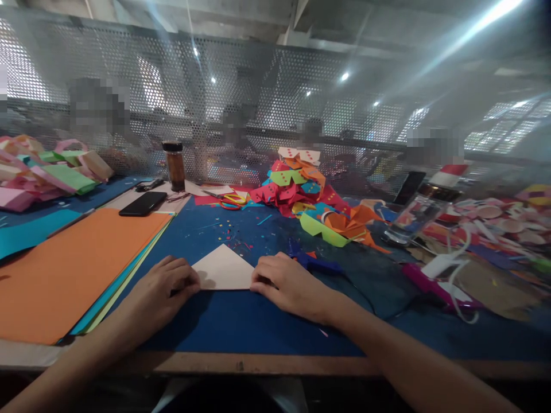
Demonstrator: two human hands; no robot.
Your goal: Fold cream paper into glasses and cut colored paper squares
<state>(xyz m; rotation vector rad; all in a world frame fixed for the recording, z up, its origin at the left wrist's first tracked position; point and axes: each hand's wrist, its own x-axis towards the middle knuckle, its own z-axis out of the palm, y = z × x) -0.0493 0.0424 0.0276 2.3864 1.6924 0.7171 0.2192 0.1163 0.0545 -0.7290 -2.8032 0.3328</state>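
A white paper folded into a triangle [222,268] lies on the blue table cover [258,321], point away from me. My left hand [161,289] rests with curled fingers on its left bottom corner. On the right bottom corner sits my right hand [288,284], fingers bent and pressing the fold down. Both hands hold the paper flat against the table.
A stack of orange and coloured sheets [69,269] lies at the left, with a black phone [143,203] and a brown jar [175,165] behind it. Scissors [230,201], a heap of folded coloured paper [310,198], a plastic bottle [415,215] and paper scraps [486,229] fill the right. A perforated screen [258,103] stands behind.
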